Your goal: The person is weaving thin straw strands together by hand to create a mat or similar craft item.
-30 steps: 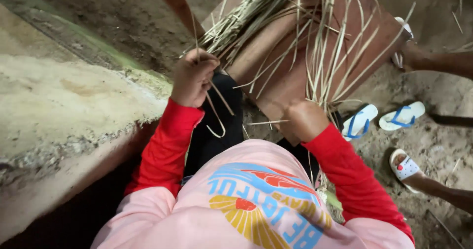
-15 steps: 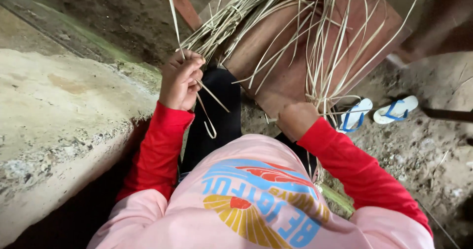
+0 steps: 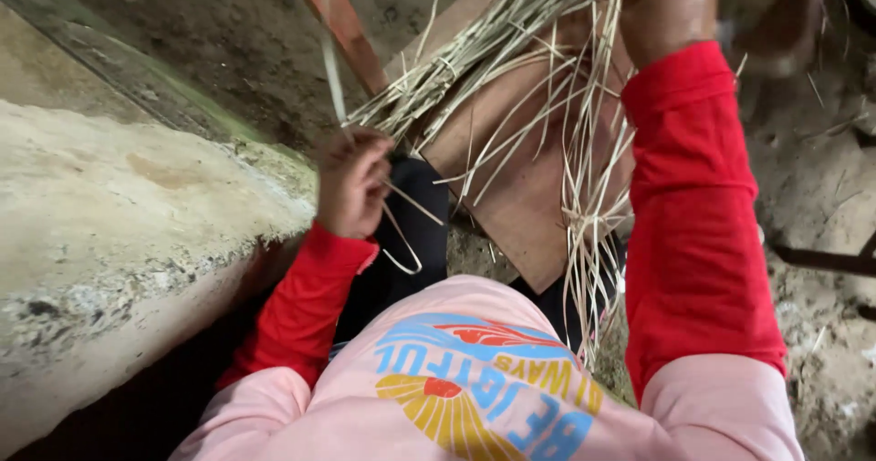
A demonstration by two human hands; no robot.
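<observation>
Left hand (image 3: 351,183) is fisted tight on a single pale strip (image 3: 330,64) that runs up and out of the top of the frame; the strip's loose tail (image 3: 401,242) curls down below the knuckles over the dark trouser leg (image 3: 401,233).

Right hand (image 3: 666,5) is raised at the top edge, partly cut off. It looks closed around the upper ends of the loose hanging strips (image 3: 593,196), but the fingers are out of view, so I can't tell the grip for certain.

Where the material sits:
- tied bundle of strips (image 3: 456,59) lies across the reddish wooden board (image 3: 520,187), which leans over the lap
- the loose strips fan down from the right hand, past the board edge, to near the pink shirt (image 3: 474,388)
- concrete ledge (image 3: 119,214) on the left, dirt floor (image 3: 821,205) on the right
- red wooden slat (image 3: 342,23) angles behind the left hand

Progress, judging from this view only: early. One strip is separated from the stock and held apart. The bundle is tied and mostly untouched. No woven or plaited section is visible anywhere; every strip I can see is loose and straight. So sorting or pulling of strips is in hand, and any actual joining is not yet started.
</observation>
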